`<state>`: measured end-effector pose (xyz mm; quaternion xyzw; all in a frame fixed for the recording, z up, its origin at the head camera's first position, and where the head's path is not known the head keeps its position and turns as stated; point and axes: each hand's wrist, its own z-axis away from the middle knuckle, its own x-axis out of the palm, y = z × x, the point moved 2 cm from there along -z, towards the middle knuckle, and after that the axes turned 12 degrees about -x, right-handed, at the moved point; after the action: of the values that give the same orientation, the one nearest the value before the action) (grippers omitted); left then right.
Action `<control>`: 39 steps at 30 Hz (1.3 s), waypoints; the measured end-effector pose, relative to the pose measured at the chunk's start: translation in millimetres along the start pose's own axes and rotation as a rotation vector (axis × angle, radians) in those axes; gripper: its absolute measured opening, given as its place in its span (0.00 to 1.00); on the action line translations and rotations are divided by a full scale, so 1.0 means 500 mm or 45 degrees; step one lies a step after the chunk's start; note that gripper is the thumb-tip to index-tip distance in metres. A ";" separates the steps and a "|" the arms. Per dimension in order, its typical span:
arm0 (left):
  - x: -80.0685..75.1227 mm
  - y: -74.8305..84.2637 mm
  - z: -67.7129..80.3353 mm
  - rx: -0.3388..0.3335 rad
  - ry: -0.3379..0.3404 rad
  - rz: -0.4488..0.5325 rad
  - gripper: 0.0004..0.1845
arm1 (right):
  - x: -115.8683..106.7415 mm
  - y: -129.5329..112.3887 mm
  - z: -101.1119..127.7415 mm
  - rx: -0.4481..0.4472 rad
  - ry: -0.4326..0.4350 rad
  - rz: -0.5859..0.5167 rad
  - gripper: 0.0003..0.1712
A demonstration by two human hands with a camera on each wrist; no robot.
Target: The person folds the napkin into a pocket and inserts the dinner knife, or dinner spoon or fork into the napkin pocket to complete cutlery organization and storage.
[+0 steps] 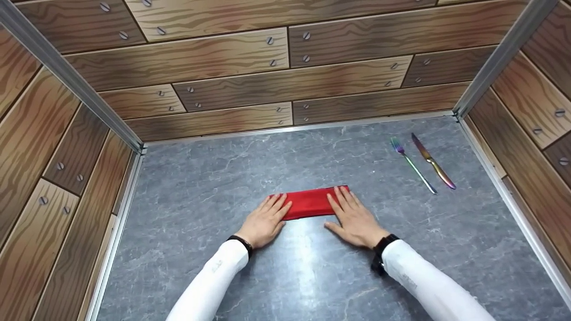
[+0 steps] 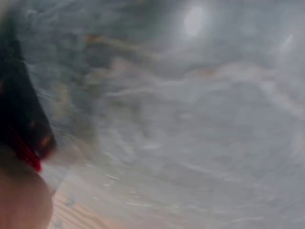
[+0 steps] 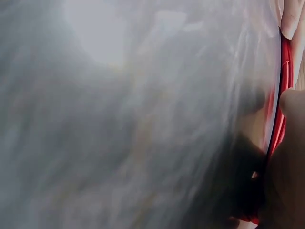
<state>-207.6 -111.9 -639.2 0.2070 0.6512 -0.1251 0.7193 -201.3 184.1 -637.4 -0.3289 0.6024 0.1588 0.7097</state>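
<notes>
A red cloth (image 1: 310, 203), folded into a narrow strip, lies flat on the grey marbled tabletop (image 1: 214, 187) in the head view. My left hand (image 1: 266, 220) lies flat with straight fingers pressing on the strip's left end. At the right end my right hand (image 1: 352, 216) presses down the same way, fingers straight. The left wrist view is blurred and shows only a red edge of the cloth (image 2: 26, 155) against the grey top. In the right wrist view a thin red line of the cloth (image 3: 281, 109) runs beside my right hand (image 3: 290, 143).
An iridescent fork (image 1: 412, 165) and knife (image 1: 432, 161) lie side by side at the back right of the table. Wood-patterned walls (image 1: 267, 67) with metal trim close in the table on three sides.
</notes>
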 end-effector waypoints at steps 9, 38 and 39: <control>-0.019 -0.016 0.000 -0.012 0.045 0.230 0.24 | -0.003 0.033 0.026 0.016 0.048 0.009 0.48; -0.066 0.013 -0.063 -0.410 0.208 0.482 0.14 | -0.003 -0.084 -0.170 0.171 0.528 -0.879 0.10; -0.066 0.013 -0.063 -0.410 0.211 0.485 0.15 | -0.002 -0.083 -0.171 0.182 0.532 -0.902 0.10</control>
<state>-236.6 -94.5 -607.6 0.2184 0.6687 0.1350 0.6978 -239.8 97.4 -629.9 -0.4910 0.5925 -0.2077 0.6039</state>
